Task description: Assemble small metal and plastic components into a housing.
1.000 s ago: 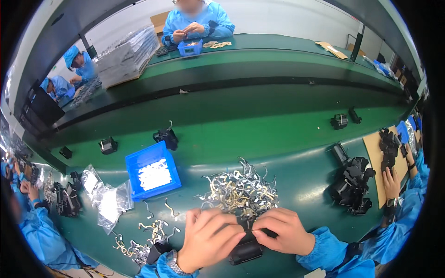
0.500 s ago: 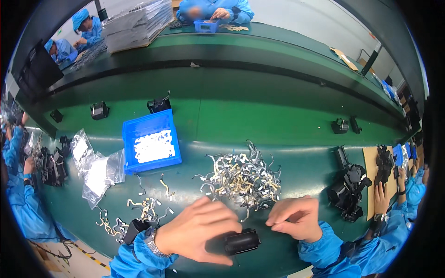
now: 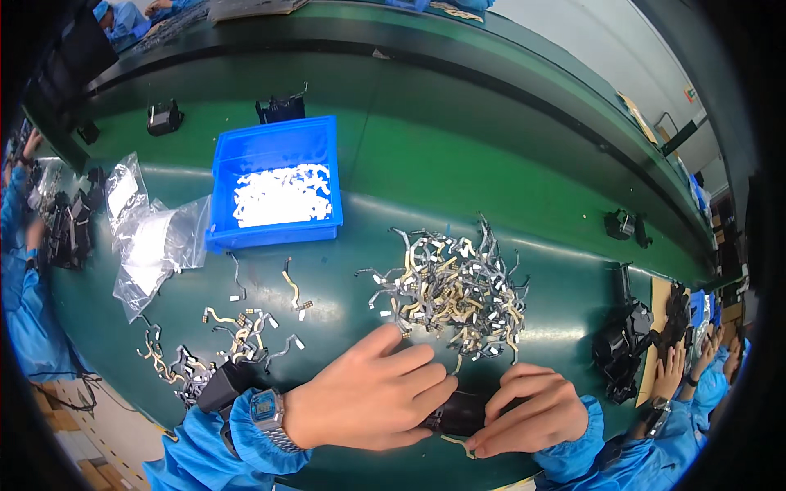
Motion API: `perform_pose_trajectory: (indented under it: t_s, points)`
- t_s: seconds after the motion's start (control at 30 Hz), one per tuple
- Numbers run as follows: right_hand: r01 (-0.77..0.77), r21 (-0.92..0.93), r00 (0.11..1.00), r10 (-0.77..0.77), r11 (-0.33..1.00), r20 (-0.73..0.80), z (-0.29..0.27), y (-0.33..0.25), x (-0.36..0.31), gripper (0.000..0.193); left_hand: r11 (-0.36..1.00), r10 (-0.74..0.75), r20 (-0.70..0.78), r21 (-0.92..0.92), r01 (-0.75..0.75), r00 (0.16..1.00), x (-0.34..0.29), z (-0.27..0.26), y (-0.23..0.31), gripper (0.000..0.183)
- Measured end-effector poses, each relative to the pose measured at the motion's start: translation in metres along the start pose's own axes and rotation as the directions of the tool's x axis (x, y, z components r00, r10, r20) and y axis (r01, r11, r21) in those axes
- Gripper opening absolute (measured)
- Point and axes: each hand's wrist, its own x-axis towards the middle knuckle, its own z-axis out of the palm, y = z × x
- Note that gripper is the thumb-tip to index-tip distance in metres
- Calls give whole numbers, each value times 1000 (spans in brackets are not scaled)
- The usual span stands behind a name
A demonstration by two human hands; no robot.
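Note:
A black plastic part, dark and rounded, lies near the front of the green table between my two hands. My left hand is closed over its left end, its fingers bent and its thumb hidden below. My right hand comes over the part's right side with thumb and fingers pinched together. A short pale-yellow cable sticks out from those fingertips, along the part's near side. Just beyond my hands is a heaped pile of short grey and yellow cables with white connectors.
A blue bin of small white pieces stands left of the pile, beside clear plastic bags. Loose cables lie nearer my left arm. Black parts are heaped at right, near a co-worker's hand.
My left hand has closed over the black part. My right hand has come in against its right side, and a yellow cable now shows at its fingertips. The view has tilted downward.

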Motion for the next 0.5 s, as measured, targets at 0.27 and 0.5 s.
perform_pose_trajectory:
  t_s: [0.27,0.5]
  points:
    - [-28,-64,998,32,998,59,0,1,-2,12,1000,13,-66,23,-11,998,-1,7,-1,54]
    - [-86,-94,993,93,992,68,0,-2,0,13,1000,4,-71,-3,-4,997,-2,8,-2,52]
